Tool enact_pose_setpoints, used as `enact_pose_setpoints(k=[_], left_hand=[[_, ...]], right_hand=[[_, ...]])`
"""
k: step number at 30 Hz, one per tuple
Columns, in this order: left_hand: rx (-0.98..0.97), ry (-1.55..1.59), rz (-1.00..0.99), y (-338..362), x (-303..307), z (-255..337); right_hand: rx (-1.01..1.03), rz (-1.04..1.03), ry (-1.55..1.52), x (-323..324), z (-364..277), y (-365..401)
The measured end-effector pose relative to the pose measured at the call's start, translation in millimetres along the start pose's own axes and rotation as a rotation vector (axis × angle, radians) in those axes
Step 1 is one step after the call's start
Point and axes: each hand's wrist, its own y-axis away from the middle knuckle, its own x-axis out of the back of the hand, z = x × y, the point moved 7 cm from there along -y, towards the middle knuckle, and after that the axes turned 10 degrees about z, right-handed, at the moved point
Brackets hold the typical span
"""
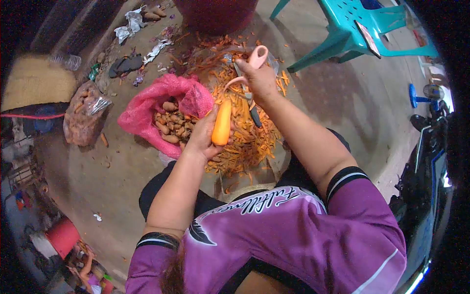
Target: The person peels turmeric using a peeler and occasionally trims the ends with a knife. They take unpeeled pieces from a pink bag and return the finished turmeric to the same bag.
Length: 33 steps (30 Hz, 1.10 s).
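My left hand (199,138) is closed round the lower part of a smooth orange carrot (222,123), which points up and away from me. My right hand (260,83) grips a pink-handled peeler (257,57), just above and to the right of the carrot. Beneath both hands lies a wide heap of orange peelings (249,147) on the floor. Left of my left hand, an open pink mesh sack (139,110) holds several brownish, unpeeled roots (172,125). A dark object (255,116) rests among the peelings under my right forearm.
A teal plastic chair (338,41) stands at the upper right, a dark red tub (215,14) at the top. To the left are a filled clear bag (85,115), a dark slipper (125,65) and scraps. Another person (88,272) shows at the lower left.
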Motion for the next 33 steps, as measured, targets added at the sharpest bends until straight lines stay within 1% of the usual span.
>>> enact_pose_setpoints(k=[2, 4, 5, 8, 9, 12, 13, 14, 16, 19, 20, 22, 23, 26, 28, 29, 30, 32, 33], left_hand=[[-0.014, -0.017, -0.002, 2, -5, 0], [-0.032, -0.055, 0.065, 3, -3, 1], [-0.042, -0.072, 0.099, 3, -1, 1], [-0.038, -0.212, 0.0, 6, -5, 2], [-0.079, -0.222, 0.009, 5, -6, 3], [-0.194, -0.266, 0.048, -1, 0, 7], [-0.226, -0.282, 0.071, -5, 8, 8], [-0.259, -0.298, 0.094, -7, 14, 9], [-0.316, -0.358, 0.128, -5, 15, 16], [-0.448, -0.456, 0.172, 1, 15, 26], [-0.499, -0.49, 0.187, 4, 16, 29], [-0.588, -0.666, 0.176, 9, 19, 35], [-0.634, -0.752, 0.17, 10, 20, 38], [-0.698, -0.755, 0.2, 22, 17, 52], [-0.578, -0.821, 0.295, 14, 40, 54], [-0.506, -0.854, 0.346, 11, 53, 52], [-0.547, -0.917, 0.367, 12, 58, 55], [-0.642, -1.048, 0.396, 15, 61, 63], [-0.683, -0.999, 0.393, 18, 59, 66]], right_hand=[[-0.137, -0.01, -0.107, 1, 1, 4], [-0.174, -0.107, 0.005, -6, -14, 25], [-0.214, -0.222, -0.16, -19, -5, 28], [-0.131, -0.083, 0.087, -4, 12, -3], [-0.045, -0.036, -0.012, -4, 6, -10], [-0.149, -0.086, -0.062, -8, 12, -5], [-0.215, -0.137, 0.02, -14, 4, 13], [-0.196, -0.258, -0.066, -28, 10, 18], [-0.247, -0.152, -0.075, -22, 30, 6], [-0.188, -0.008, -0.111, -18, 34, -13], [-0.24, -0.083, -0.096, -24, 40, -9], [-0.342, -0.237, -0.058, -37, 38, 9], [-0.206, -0.15, 0.08, -33, 67, -12], [-0.117, -0.051, 0.488, -6, 154, -62], [0.138, -0.242, 1.058, -12, 212, -85], [0.206, -0.288, 1.222, -17, 219, -80], [0.282, -0.33, 1.382, -22, 224, -75], [0.318, -0.287, 1.48, -15, 184, -39], [0.235, -0.253, 1.471, -6, 205, -45]])
